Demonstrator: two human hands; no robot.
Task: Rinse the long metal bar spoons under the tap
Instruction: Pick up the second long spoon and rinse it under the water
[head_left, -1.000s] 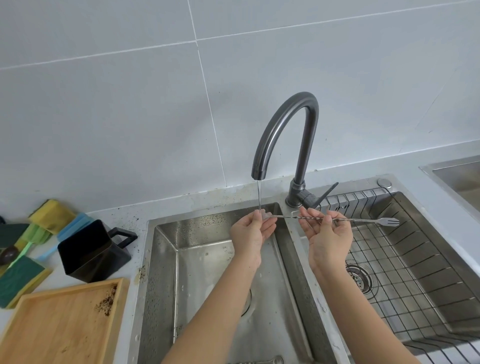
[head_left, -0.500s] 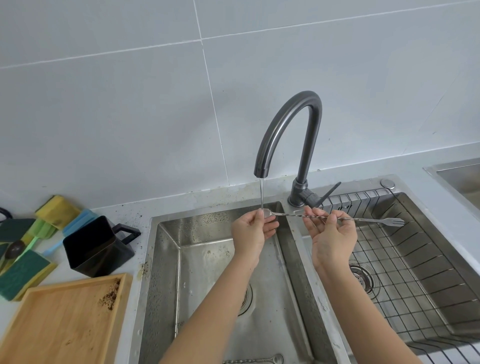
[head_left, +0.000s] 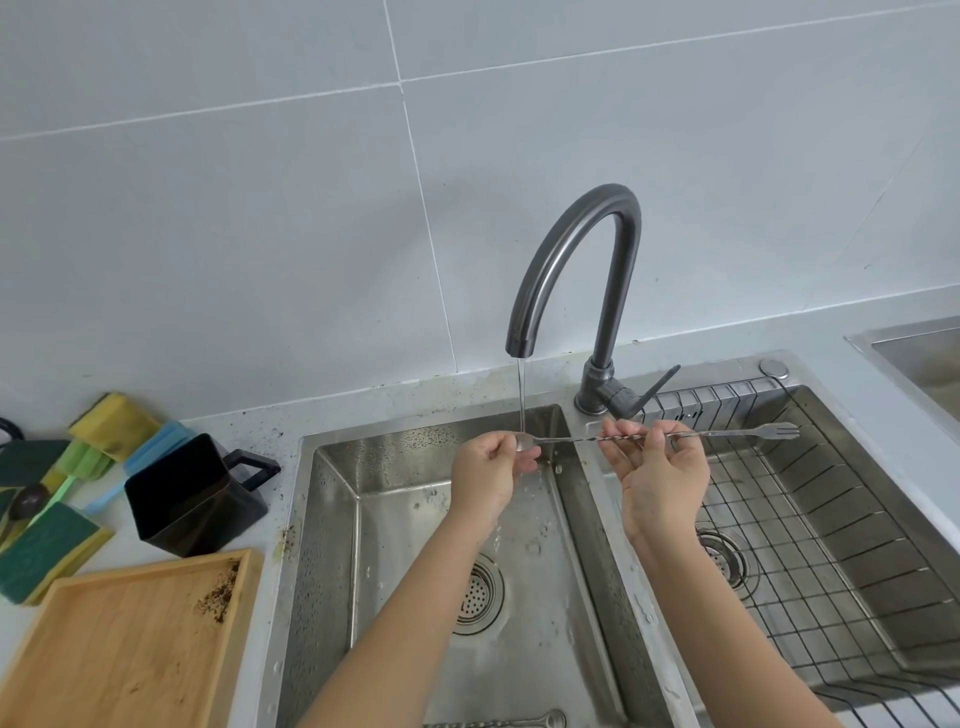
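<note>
Bar spoon (head_left: 618, 439) held level across the divider btwn the two basins, bowl end at left right under the thin stream from tap (head_left: 571, 270), fork end out over the wire rack (head_left: 810, 519) — prob. so runoff drops into left basin (head_left: 332, 519). Left hand (head_left: 491, 475) fingers curled, pinching the bowel end, likely rubbing it in the flow; right hand (head_left: 662, 480) palm up, fingertips pinching twisted shaft mid-length to steady it. Second spoon (head_left: 519, 721) lies on left basin floor at near edge, looks not yet rinsed; sponges (head_left: 47, 540), black jug (head_left: 192, 499), wood tray (head_left: 124, 649) idle on counter at left.
</note>
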